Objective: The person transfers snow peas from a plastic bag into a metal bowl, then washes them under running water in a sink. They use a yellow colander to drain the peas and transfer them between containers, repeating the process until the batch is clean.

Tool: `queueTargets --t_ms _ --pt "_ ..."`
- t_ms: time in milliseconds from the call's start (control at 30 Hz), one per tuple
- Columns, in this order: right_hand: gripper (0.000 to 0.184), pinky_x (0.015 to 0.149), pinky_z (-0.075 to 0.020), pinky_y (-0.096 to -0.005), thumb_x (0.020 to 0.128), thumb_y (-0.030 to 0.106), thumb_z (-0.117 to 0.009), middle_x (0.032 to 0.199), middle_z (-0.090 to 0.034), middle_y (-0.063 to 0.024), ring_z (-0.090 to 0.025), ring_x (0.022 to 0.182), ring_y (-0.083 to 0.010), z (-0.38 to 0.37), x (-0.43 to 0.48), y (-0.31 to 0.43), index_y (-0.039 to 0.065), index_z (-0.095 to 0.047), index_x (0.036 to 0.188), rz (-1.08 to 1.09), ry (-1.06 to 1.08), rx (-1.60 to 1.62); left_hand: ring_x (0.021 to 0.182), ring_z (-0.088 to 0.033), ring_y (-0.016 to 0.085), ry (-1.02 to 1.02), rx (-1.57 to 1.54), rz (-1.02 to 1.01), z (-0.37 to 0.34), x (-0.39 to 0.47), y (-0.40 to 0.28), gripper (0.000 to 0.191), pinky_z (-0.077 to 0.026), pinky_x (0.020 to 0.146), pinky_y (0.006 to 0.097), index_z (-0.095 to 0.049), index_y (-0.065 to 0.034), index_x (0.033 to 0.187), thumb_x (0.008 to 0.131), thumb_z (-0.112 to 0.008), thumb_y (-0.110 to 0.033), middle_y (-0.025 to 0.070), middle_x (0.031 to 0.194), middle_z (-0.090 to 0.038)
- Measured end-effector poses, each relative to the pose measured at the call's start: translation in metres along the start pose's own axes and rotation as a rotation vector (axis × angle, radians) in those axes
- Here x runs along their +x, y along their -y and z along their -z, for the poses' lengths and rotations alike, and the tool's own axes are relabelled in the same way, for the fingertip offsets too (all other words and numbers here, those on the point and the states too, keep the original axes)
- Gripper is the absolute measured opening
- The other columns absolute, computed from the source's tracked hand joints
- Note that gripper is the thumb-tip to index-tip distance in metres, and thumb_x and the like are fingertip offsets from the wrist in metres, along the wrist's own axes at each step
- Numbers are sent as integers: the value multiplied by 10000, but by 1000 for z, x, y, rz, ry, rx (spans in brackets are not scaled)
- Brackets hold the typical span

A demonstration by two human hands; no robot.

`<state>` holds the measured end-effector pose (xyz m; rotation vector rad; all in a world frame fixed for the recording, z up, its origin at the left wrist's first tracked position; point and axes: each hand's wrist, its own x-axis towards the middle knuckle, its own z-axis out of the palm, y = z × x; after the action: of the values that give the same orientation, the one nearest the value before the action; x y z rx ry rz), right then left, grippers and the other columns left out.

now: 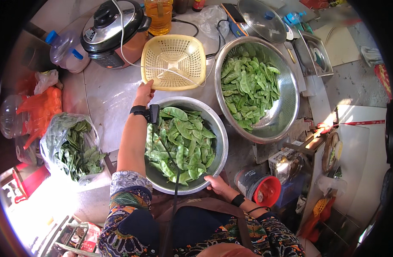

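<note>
My left hand (145, 92) pinches the near-left corner of a yellow plastic strainer basket (146, 57), which has no food in it. Below the basket, close to my body, is a round metal basin (224, 141) full of flat green bean pods (191, 141). My left forearm passes over the basin's left side and hides part of it. The fingers of my right hand (217, 184) grip the basin's near-right rim. To the right, a large perforated stainless steel colander (288, 106) holds more flat bean pods (247, 86), tilted towards me.
An electric pressure cooker (119, 35) and an oil bottle (159, 16) stand behind on the metal table (103, 93). A thin white cord (123, 38) crosses the basket. At left lies a plastic bag of leafy greens (77, 154). A red-rimmed bucket (268, 191) sits low at right.
</note>
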<state>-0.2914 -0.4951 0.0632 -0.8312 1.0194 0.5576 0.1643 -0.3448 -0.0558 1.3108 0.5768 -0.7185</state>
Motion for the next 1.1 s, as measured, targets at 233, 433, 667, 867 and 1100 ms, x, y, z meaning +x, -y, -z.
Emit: queueTargets --t_ms 233,433,667,867,1100 --pt "211 397 -363 -231 789 138 -565 759 -554 -30 -492 552 -109 -1 -17 -19 23 -543 964 130 -61 -165 480 -471 92 46 84 21 91 -68 -16 178 -404 399 190 -535 -71 844 819 -600 -234 0 646 -505" --pt "117 359 -315 -230 804 130 -546 617 -499 -19 -426 423 -105 5 -67 -55 29 -523 859 83 -180 -14 492 -467 80 -106 180 -24 204 -159 -3 206 -354 380 191 -561 -88 916 847 -617 -273 -13 665 -508" --pt "122 345 -302 -197 806 131 -532 654 -527 -7 -429 429 -76 5 -121 -114 43 -530 890 204 -317 207 734 -596 126 -93 -190 141 246 -238 62 351 -497 542 204 -510 -87 1233 885 -467 -101 60 980 -614" --pt "78 359 -300 -191 813 125 -544 677 -505 7 -446 486 -80 22 -195 -145 71 -519 863 289 -492 495 1171 -472 294 300 -274 239 146 -327 70 598 -399 992 419 -407 -66 1291 705 -524 -99 136 1283 -480" --pt "135 366 -307 -204 796 142 -565 728 -517 14 -483 555 -88 82 -244 -146 97 -519 915 319 -603 747 1026 -548 270 690 -99 440 -58 -336 53 528 -425 889 441 -425 -78 1268 752 -514 -141 114 1203 -545"
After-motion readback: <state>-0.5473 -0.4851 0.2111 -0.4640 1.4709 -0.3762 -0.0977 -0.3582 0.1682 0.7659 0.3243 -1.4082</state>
